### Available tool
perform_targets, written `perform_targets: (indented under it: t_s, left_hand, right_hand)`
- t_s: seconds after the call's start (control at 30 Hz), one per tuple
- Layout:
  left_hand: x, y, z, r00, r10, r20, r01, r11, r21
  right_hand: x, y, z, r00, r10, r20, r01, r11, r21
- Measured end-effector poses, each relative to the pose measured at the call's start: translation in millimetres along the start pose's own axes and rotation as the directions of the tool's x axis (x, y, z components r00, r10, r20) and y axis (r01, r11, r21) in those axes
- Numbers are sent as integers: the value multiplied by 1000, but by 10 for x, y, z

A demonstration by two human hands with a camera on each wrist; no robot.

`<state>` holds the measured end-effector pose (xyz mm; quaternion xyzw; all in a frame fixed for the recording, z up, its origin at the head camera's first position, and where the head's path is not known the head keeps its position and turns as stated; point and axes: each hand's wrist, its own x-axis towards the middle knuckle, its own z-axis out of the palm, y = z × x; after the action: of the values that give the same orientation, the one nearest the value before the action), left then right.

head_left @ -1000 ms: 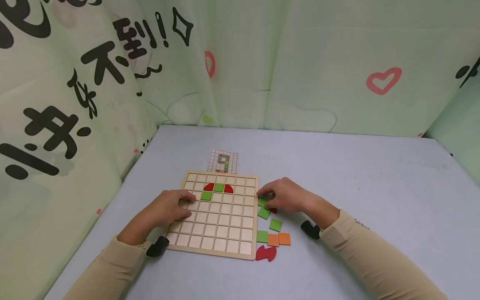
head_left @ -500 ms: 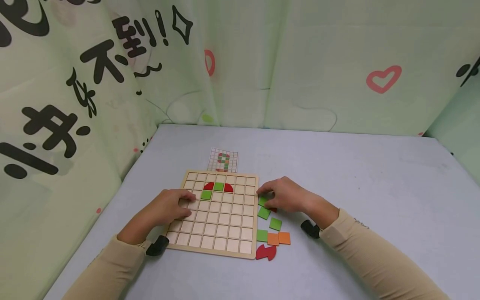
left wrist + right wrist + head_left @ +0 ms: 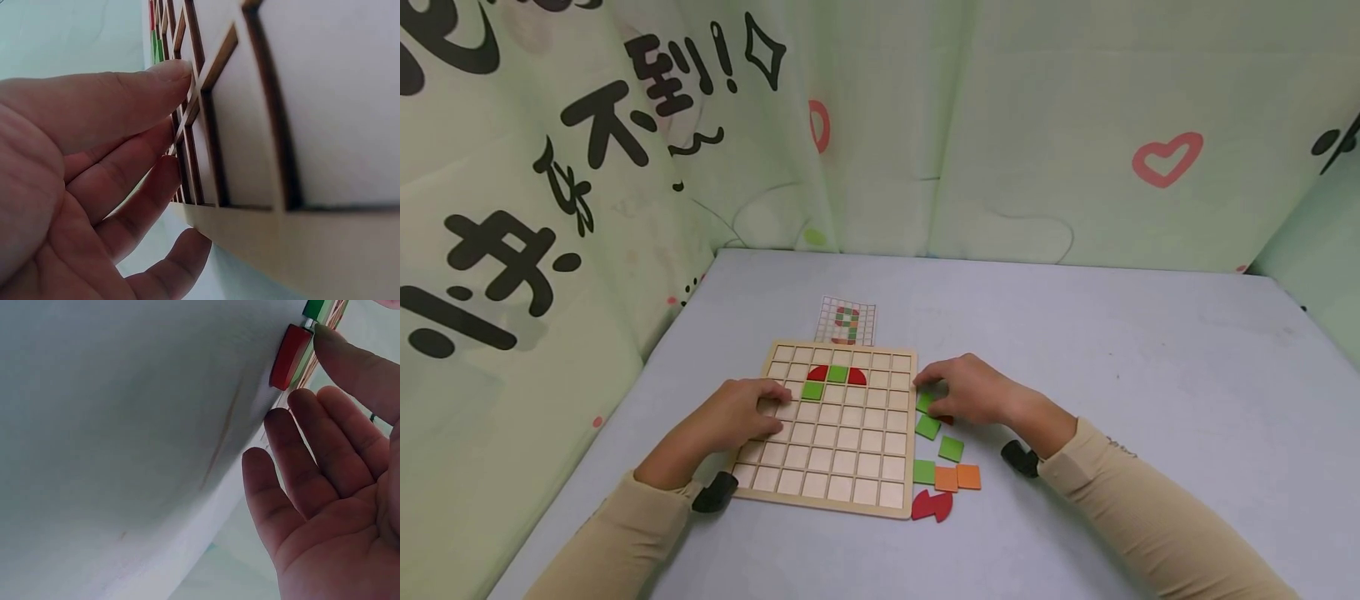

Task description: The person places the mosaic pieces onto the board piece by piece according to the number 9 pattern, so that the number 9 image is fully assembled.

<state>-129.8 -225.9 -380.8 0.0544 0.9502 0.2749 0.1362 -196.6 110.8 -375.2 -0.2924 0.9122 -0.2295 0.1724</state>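
Note:
A wooden grid board [image 3: 827, 505] lies flat on the table in the head view. Set in its upper cells are two red quarter-round pieces [image 3: 857, 377] and two green square tiles [image 3: 838, 374]. My left hand [image 3: 733, 414] rests on the board's left side, thumb and fingers loosely bent and holding nothing. At the board's right edge, my right hand [image 3: 973, 390] hovers low over green tiles [image 3: 927, 427] and a partly hidden red piece [image 3: 947, 420]. In the right wrist view its fingers are relaxed, with the thumb tip by the red piece [image 3: 291, 357]; contact is unclear.
Beyond the board lies a printed pattern card [image 3: 846, 321]. Right of the board are more green tiles [image 3: 951, 449], two orange tiles [image 3: 969, 477] and red pieces [image 3: 922, 505]. A printed curtain [image 3: 1037, 125] stands behind the table [image 3: 1112, 375].

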Motion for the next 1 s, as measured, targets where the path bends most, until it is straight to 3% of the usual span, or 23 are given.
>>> perform_targets:
  t_s: [1.0]
  left_hand:
    - [3,11,0,1000,-19,1,19,1000,5]
  right_hand:
    - [49,29,6,998,-24,-61,17,993,-114]
